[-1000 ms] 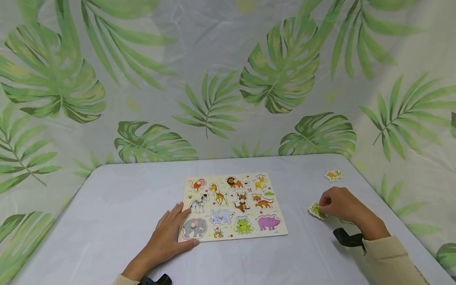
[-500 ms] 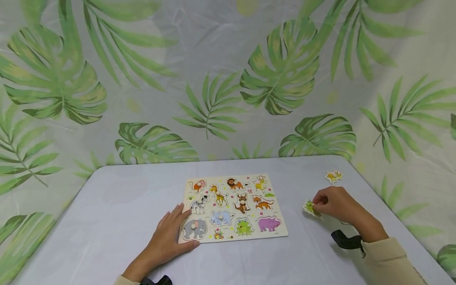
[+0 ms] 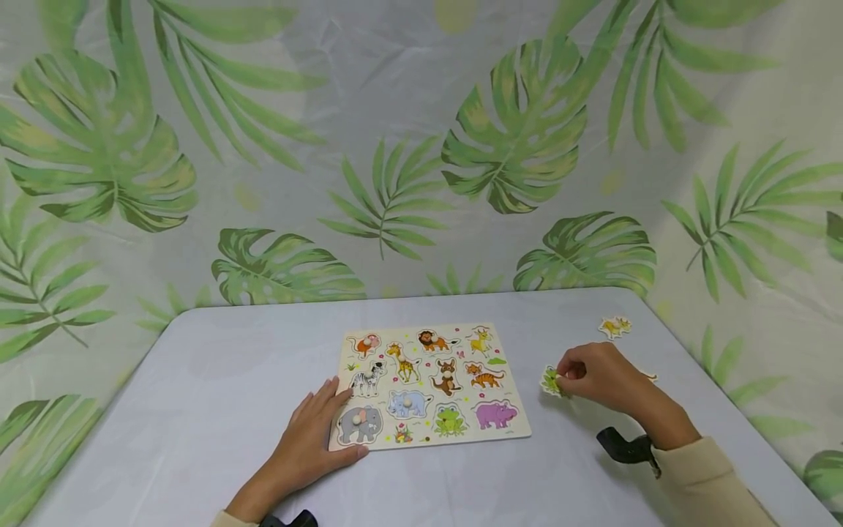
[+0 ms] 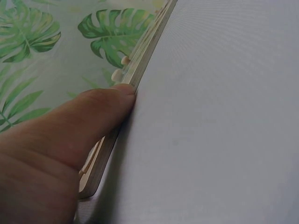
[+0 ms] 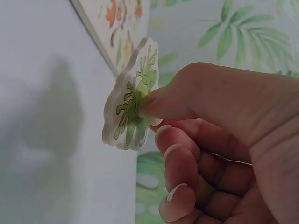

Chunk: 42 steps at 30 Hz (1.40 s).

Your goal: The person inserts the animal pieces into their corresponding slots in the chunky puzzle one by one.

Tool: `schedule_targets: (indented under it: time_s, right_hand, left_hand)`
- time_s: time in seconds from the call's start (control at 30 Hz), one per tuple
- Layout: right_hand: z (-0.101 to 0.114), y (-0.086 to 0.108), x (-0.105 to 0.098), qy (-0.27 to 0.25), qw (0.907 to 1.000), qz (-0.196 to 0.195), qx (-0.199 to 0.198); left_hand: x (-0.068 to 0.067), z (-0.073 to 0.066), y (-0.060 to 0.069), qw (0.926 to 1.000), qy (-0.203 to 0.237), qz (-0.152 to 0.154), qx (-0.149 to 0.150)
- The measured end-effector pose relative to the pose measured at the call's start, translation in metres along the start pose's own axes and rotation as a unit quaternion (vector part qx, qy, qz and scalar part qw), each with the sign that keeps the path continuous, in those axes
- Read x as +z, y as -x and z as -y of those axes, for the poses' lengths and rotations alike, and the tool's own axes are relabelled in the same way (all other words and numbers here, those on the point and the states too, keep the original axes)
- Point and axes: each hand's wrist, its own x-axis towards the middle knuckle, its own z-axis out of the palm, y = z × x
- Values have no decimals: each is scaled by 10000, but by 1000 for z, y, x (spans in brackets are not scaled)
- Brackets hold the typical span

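In the head view, the wooden animal puzzle board lies mid-table. My left hand rests on its left side, fingers spread on the edge and thumb at the front corner; the left wrist view shows the thumb against the board's side. To the right of the board, my right hand pinches a frog piece between thumb and forefinger. Seen from the right wrist, the frog piece is tilted off the table, its knob mostly hidden by the fingers.
A yellow animal piece lies at the table's back right. Another piece is partly hidden behind my right hand. A leaf-patterned cloth hangs behind the white table.
My right hand has lifted the frog piece and moved left with it, nearer the board. Behind it more of the other piece shows. My left hand has stayed on the board.
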Motion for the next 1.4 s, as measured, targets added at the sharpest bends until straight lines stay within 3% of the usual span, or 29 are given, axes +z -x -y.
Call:
schedule_targets:
  time_s: [1.07,1.4]
  right_hand:
    - [60,-47,21,-440,9954,-92,-848]
    - [74,-56,30,-610,9931,55,-1003]
  left_hand:
    - [-1,-2,1,10000,-3,27,-46]
    - [0,-1,0,10000,-21,-23,5]
